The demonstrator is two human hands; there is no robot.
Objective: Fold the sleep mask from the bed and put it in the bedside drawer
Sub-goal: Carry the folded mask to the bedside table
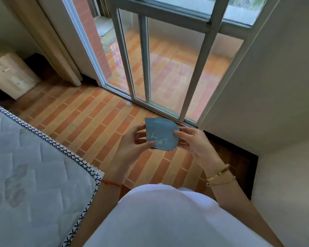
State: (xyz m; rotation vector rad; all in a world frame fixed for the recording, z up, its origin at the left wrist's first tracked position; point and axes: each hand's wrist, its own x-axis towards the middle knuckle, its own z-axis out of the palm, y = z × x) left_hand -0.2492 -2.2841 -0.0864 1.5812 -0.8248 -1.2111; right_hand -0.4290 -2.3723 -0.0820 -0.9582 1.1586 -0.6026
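Sleep mask [161, 134], blue, folded in half, held in the air above the brick floor [89, 120], off the bed [30, 168]. Left hand [132, 145] pinches its left edge, thumb on front. Right hand [193, 141] pinches its right edge. Bedside drawer unit [11, 75] stands beyond the bed's far corner, drawers shut.
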